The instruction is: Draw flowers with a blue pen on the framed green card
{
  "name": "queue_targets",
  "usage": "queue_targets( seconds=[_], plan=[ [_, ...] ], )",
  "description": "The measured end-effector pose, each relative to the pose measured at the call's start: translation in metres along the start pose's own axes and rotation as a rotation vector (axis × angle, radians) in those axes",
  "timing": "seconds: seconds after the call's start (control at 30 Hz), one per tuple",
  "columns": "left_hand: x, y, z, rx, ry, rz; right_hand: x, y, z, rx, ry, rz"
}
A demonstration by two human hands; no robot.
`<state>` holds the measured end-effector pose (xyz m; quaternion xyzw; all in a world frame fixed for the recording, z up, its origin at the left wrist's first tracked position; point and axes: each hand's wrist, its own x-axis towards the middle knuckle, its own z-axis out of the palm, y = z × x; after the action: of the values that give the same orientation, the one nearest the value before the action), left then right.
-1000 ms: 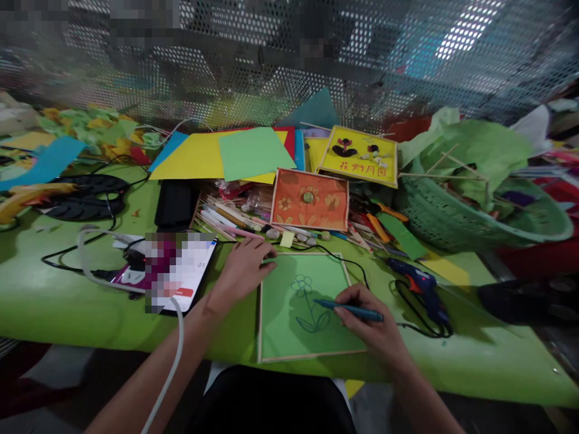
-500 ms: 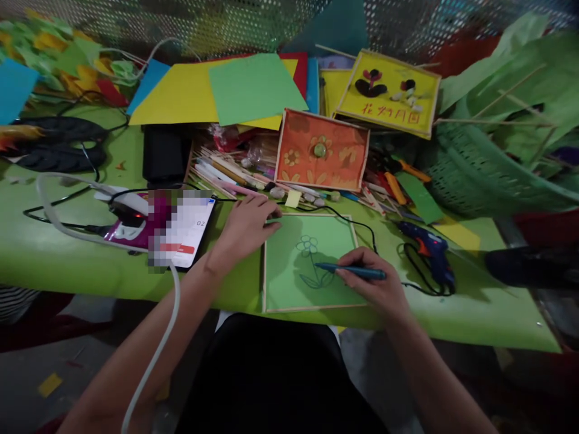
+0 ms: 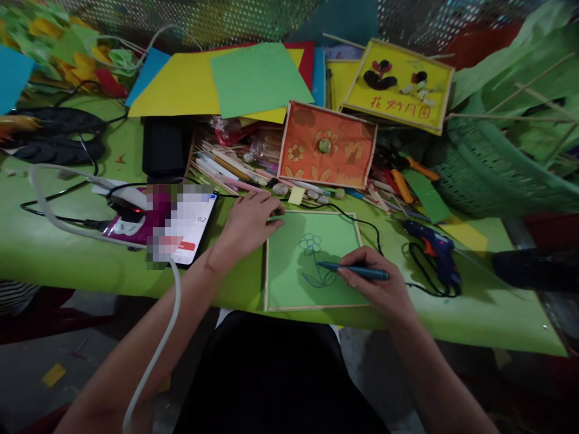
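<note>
Pinching a slim teal marker (image 3: 374, 273) between thumb and fingers, the right hand (image 3: 382, 283) is clamped on its barrel, the tip just left of that grip, at the stem of a line-drawn blue flower (image 3: 310, 244). I can see the flower is on a square light-green panel edged with pale wooden strips (image 3: 289, 289), which lies beneath and left of the marker hand. The left hand (image 3: 253, 220), thumb and fingers apart, rests by the panel's far left corner. Left of it, a flat dark-edged phone with a white screen (image 3: 199, 234) shows "02"; the rest is blurred out. Beyond the marker hand, a yellow wood-framed picture (image 3: 400, 84) carries four red handwritten characters that look like 花好月圆. Nearer that grip, to its right, lies a blue-and-red glue gun (image 3: 432, 247); any brand is too small to read.
</note>
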<state>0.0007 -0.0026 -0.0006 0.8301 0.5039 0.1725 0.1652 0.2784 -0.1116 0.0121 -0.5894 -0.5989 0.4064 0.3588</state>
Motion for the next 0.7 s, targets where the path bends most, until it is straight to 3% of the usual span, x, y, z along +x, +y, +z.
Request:
queue_targets(
  seconds=[0.7],
  plan=[
    [-0.0011,-0.0030,0.0023,0.027,0.020,0.021,0.0016,0.0048,0.0003,0.004,-0.043,-0.003]
  ],
)
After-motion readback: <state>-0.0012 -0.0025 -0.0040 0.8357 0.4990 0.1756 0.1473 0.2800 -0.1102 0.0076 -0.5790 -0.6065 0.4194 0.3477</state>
